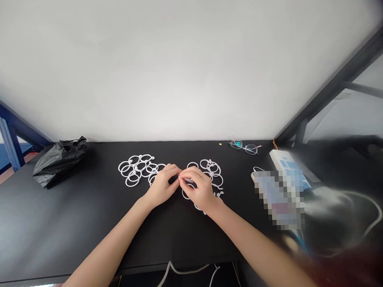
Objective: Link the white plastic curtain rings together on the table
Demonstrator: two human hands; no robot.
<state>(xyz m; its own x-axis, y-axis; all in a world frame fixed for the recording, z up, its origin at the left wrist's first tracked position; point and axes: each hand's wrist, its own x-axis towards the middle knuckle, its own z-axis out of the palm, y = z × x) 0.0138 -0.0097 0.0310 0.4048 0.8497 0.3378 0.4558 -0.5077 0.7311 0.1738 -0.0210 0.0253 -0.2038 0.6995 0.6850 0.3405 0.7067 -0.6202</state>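
White plastic rings (192, 165) are laid out on the black table (87, 232), and the action is centred between two loose clusters of them. The left hand (162, 186) is curled inward, its fingers bent over, and the right hand (197, 189) is curled the same way, the two being brought together fingertip to fingertip. Something small is being pinched there, but it is hidden by the fingers, so what is held cannot be told. One cluster (135, 169) is spread just beyond and left of the left hand; the other (213, 170) lies beyond the right hand, partly covered by it. Whether any rings are linked cannot be made out. All rings in view are gathered in these two clusters, and no separate pile is seen. Well left of the hands, a black plastic bag (59, 162) is slumped; glasses (244, 147) are lying ahead and to the right.
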